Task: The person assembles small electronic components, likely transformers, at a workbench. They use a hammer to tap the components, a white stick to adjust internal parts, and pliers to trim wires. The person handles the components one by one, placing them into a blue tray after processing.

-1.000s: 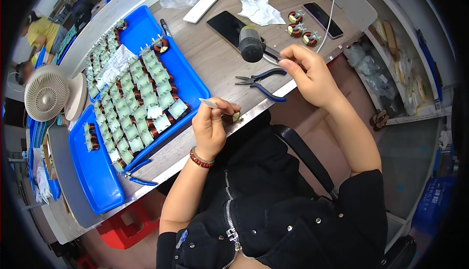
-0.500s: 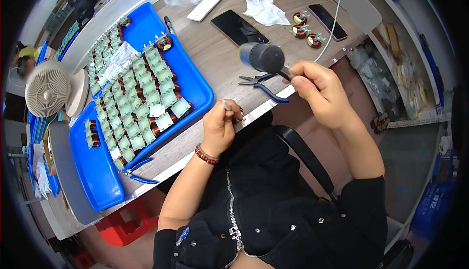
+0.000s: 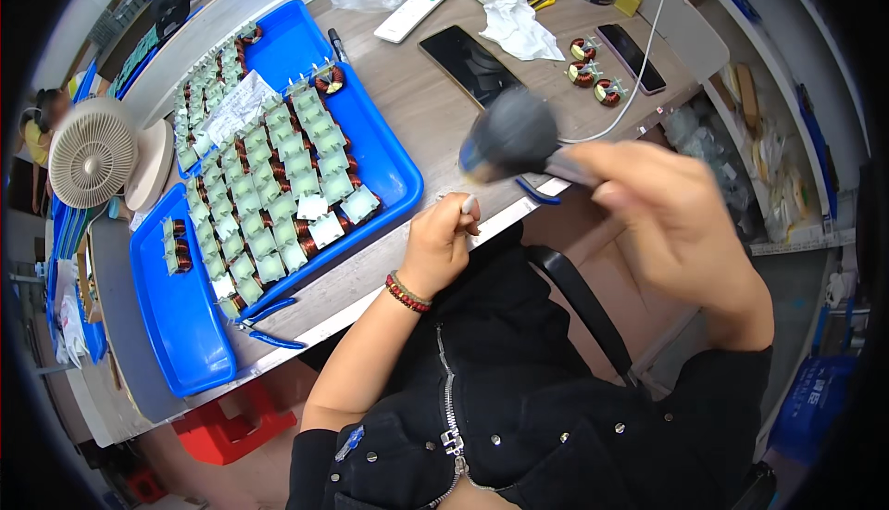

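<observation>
My right hand (image 3: 671, 209), smeared by motion, is closed round the handle of a mallet with a thick black head (image 3: 520, 130). The mallet head hangs above the table edge, just up and right of my left hand (image 3: 437, 249). The fingers of my left hand are curled together at the table's front edge, and a whitish covering shows at a fingertip. What they pinch is hidden. Behind the mallet, one blue handle of the pliers (image 3: 540, 195) shows. To the left, a blue tray (image 3: 400, 172) holds rows of copper-wound coils with pale green square plates (image 3: 269, 190).
A second blue tray (image 3: 190, 352) and blue-handled cutters (image 3: 270, 334) lie at the left. Several loose coils (image 3: 582, 73), two phones (image 3: 468, 63) (image 3: 632, 58), crumpled tissue (image 3: 520, 28) and a white remote (image 3: 417, 12) lie farther back. A fan (image 3: 93, 151) stands far left.
The mallet has swung down and toward my left hand, now covering most of the pliers. My right hand has moved right and lower. The view has shifted slightly.
</observation>
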`<state>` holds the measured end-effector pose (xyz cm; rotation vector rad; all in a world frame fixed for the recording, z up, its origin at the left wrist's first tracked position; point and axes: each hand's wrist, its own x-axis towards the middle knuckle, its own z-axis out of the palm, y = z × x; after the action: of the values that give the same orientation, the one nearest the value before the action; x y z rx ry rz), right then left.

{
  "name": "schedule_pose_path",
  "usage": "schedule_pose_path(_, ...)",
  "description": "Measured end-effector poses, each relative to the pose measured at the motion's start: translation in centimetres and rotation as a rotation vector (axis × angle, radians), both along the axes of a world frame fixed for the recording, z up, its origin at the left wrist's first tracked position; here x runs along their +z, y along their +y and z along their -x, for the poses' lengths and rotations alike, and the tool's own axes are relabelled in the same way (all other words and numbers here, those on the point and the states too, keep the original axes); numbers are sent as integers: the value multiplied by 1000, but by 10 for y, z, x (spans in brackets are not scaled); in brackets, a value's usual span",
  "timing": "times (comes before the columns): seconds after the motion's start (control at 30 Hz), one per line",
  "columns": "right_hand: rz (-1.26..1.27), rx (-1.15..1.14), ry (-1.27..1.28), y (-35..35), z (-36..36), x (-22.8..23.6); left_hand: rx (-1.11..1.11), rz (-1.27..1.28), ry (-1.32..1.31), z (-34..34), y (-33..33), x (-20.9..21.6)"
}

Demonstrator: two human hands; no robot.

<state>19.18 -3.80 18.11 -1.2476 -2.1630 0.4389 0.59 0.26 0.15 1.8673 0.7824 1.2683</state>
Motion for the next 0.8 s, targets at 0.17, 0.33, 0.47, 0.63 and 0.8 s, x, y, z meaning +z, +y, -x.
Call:
schedule_pose_path(0.17,108,37,-165,0,5,-9,-11,-46,35,0,1,-6)
schedule_pose_path(0.33,-15,8,64,-2,9,10,26,-39,10,1,4,-7)
schedule_pose_path(0.47,125,15,-158,-1,9,-11,-13,-90,55,5,6,-15)
schedule_pose_path(0.63,50,5,-19,-2,11,2,-12,-51,32,5,6,-13)
schedule_pose_path(0.8,-23,41,-23,0,11,-3,-37,-56,31,7,6,-14)
